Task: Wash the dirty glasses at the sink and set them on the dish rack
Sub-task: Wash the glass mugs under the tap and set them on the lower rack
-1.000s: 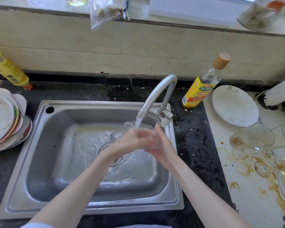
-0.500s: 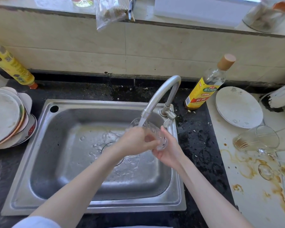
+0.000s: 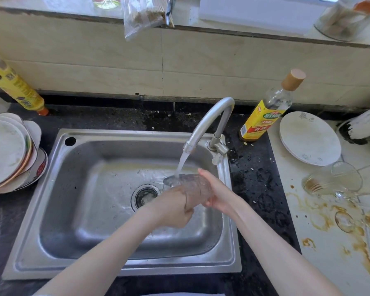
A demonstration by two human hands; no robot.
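A steel sink (image 3: 77, 210) is set into a dark speckled worktop (image 3: 256, 189) below a tiled wall. Over its basin a clear glass (image 3: 190, 186) is held tilted under the tap (image 3: 209, 122), base up-left beneath the stream. It is gripped by curled fingers of the left hand (image 3: 175, 208) and cradled by the right hand (image 3: 218, 193). Dirty glasses (image 3: 329, 182) lie on the stained board to the right.

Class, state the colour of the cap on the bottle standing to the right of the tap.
Light tan, like wood or cork; the head view shows the cap clearly.

Both hands' grip held a glass (image 3: 192, 189) over the sink (image 3: 107, 210), under the tap (image 3: 209, 122). Stacked plates (image 3: 6, 154) lay far left; tipped glasses (image 3: 331, 180) lay right on the table (image 3: 320, 242).
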